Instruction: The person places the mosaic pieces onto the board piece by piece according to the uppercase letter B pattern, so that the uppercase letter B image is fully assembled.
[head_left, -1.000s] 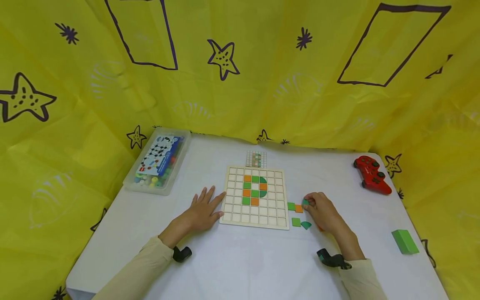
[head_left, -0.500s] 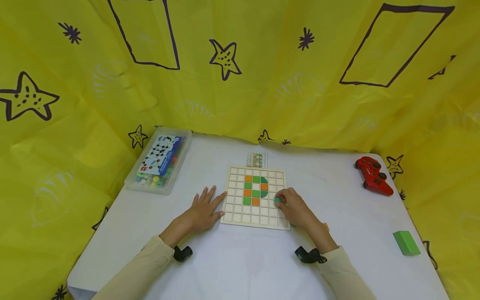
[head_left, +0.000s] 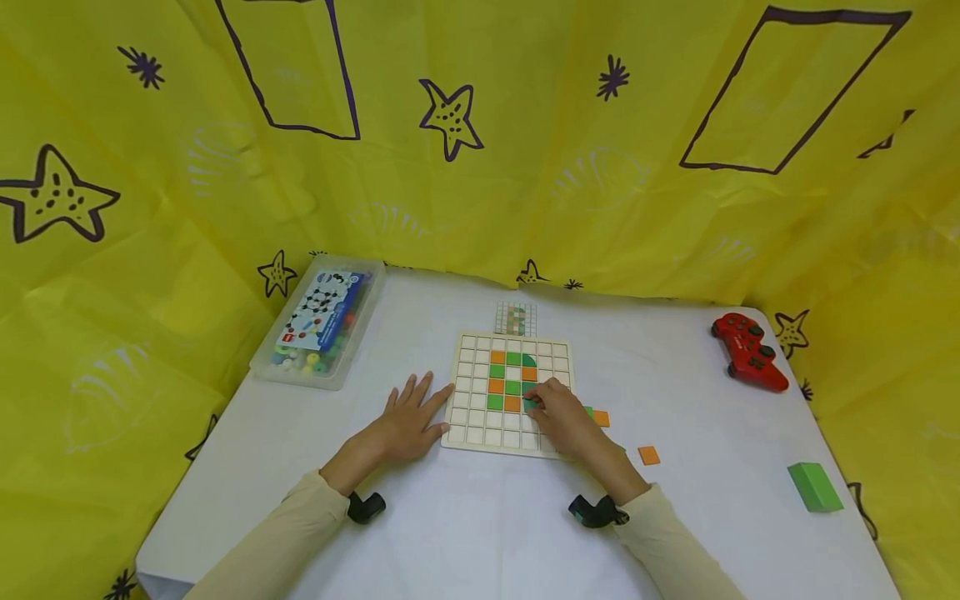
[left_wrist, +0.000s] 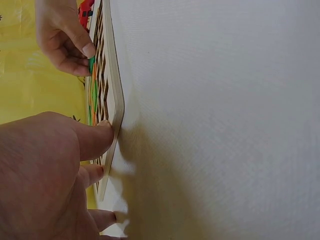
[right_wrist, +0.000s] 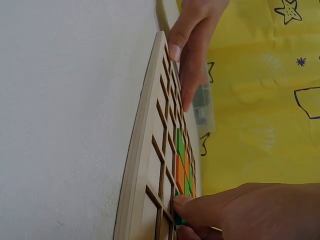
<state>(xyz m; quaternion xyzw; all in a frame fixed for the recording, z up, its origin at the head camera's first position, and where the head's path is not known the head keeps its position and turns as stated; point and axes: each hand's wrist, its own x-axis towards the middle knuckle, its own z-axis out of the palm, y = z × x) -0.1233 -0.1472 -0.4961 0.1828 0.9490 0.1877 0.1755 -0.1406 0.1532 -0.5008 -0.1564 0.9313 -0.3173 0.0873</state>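
On the white-covered counter (head_left: pixel 465 533), a loose orange tile (head_left: pixel 648 456) was seen to the right of the gridded board (head_left: pixel 492 422). The board's left edge was touched by the left hand (head_left: pixel 405 427), its fingers spread. Over the board, a dark-green tile (right_wrist: pixel 178 217) was pinched between the thumb and fingers of the right hand (head_left: pixel 558 415), just right of the inset orange tile (head_left: pixel 512 403); whether it was seated could not be told. It was judged light, stiff and smooth, best held by opposite edges with the underside left free. Beyond the board, a patterned card (head_left: pixel 516 320) was displayed.
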